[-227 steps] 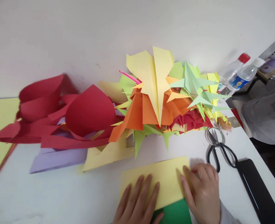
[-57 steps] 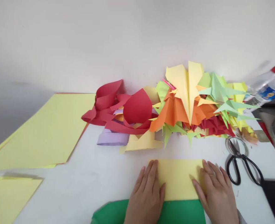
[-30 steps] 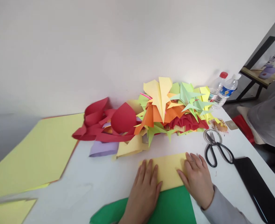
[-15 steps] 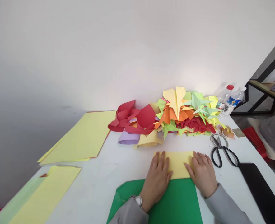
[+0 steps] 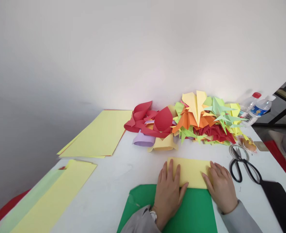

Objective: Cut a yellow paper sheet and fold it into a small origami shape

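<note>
Yellow paper [image 5: 192,173] lies flat on the white table [image 5: 109,194], nearer the right edge than the left, long sides running roughly with the far edge. Its near side meets or just overlaps a green sheet [image 5: 193,212]; can't tell which. My left hand [image 5: 168,191]: palm down, fingers spread over the paper's left end, gripping nothing. My right hand [image 5: 222,187]: fingers bent at the right end; whether it pinches the edge, can't tell.

Progress, my reading: paper reduced to a plain oblong and lying smooth; any crease is too faint to make out. None of the points or flaps of the folded pieces [image 5: 208,120] heaped at the table's far edge, so shaping of that kind looks undone here. Flat yellow sheets [image 5: 96,134] toward the far left corner seem unworked. Scissors [image 5: 239,159] untouched near the right edge.
</note>
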The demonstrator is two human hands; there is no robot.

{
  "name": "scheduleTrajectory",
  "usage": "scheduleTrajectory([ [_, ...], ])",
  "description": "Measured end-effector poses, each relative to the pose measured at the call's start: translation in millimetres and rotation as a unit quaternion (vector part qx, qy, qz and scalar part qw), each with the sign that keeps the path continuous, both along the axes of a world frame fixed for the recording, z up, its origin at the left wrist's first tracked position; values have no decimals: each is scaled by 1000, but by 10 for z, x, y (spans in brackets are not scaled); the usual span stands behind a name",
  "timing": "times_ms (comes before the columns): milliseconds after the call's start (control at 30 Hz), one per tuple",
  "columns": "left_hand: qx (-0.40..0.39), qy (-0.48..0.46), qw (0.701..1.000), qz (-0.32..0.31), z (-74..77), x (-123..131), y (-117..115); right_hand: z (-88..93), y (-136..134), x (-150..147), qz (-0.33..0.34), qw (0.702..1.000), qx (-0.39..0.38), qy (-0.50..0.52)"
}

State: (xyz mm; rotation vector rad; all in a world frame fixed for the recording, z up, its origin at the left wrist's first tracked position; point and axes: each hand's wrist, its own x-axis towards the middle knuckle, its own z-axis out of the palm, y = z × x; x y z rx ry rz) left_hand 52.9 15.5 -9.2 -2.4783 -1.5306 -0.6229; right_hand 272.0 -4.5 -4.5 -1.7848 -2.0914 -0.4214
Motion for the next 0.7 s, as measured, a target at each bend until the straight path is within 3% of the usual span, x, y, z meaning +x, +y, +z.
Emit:
scheduleTrajectory([
  [367,-22,-45,999,17,-77,-58,33,-123,16,101,37,999,-2,22],
  [700,-46,14,999,7,-14,-137,117,-251,-46,356,96,994,-44,-35],
])
